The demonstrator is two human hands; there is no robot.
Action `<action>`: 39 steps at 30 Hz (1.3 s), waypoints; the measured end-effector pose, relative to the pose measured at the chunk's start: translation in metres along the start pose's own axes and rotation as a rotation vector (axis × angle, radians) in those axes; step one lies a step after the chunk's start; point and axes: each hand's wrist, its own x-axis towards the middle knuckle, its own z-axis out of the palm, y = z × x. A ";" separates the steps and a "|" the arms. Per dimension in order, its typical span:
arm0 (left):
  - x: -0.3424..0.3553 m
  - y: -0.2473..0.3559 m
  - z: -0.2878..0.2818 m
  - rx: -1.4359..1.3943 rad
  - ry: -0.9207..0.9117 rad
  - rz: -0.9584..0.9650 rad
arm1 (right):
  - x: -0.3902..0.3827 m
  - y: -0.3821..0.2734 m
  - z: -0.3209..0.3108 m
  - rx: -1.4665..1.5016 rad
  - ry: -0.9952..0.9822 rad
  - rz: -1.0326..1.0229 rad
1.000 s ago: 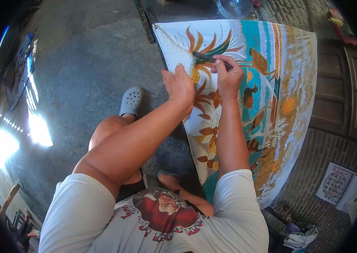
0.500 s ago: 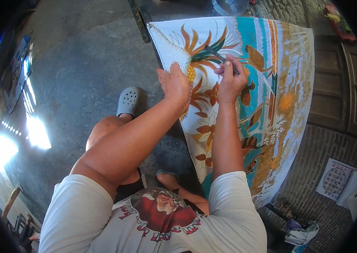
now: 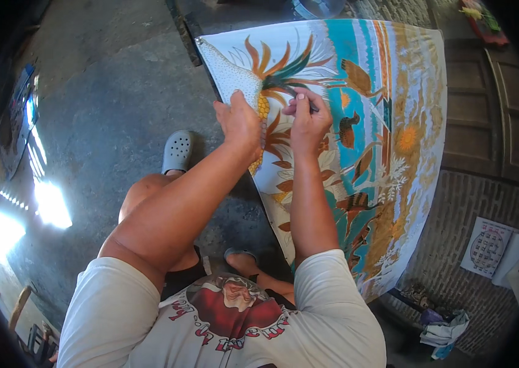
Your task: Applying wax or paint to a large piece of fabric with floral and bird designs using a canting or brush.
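Note:
A large painted cloth (image 3: 367, 165) spreads out in front of me, with plants, birds and a teal band on it. My left hand (image 3: 240, 126) is closed round its left edge beside a yellow pineapple motif, thumb on top; some fingers are hidden. In my right hand (image 3: 310, 119) a thin dark paintbrush (image 3: 314, 109) is pinched between thumb and fingers. Its working end points at the dark green leaves (image 3: 287, 76) above the pineapple, but I cannot tell whether it touches the cloth.
A dark wooden bar (image 3: 184, 30) lies by the cloth's upper left corner. Clear plastic ware (image 3: 318, 7) stands beyond the far edge. To the right are a panelled wooden door (image 3: 471, 110), a brick wall and a calendar (image 3: 486, 245). My grey clog (image 3: 178, 150) rests on the concrete floor.
My right hand has moved left and slightly down over the cloth, and the brush now shows less beyond the fingers. The left hand keeps its hold; the whole view has shifted slightly.

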 end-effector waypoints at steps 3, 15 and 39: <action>0.000 0.001 0.001 -0.051 -0.039 -0.037 | -0.023 -0.004 -0.014 0.298 0.048 0.133; -0.004 0.027 0.007 -0.226 -0.201 -0.010 | -0.192 -0.030 -0.175 0.859 0.131 0.593; -0.080 -0.105 -0.094 2.006 -1.719 0.546 | -0.523 -0.145 -0.467 0.678 0.896 0.157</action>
